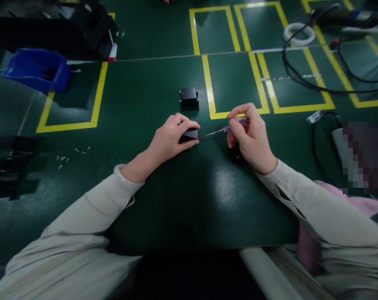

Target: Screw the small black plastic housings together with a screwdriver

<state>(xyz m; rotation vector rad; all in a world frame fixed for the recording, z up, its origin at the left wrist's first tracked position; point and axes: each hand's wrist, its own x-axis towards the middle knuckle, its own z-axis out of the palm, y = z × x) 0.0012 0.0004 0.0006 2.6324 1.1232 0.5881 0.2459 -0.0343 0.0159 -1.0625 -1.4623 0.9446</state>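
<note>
One green table point(164, 208) carries everything, with a black box point(189, 98) beyond the hands. A blue bin point(59, 79) sits well left of the black box and slightly farther off. To the box's right and nearer, the person's right hand point(251, 137) holds a screwdriver point(226, 128) (its handle looks see-through), tip at the right edge of a dark block point(190, 134). Just nearer than the box, the left hand point(172, 135) pinches that block narrowly between thumb and fingers. A white ring point(298, 42) lies far right of the box; small silver screws point(62, 158) lie left and nearer
</note>
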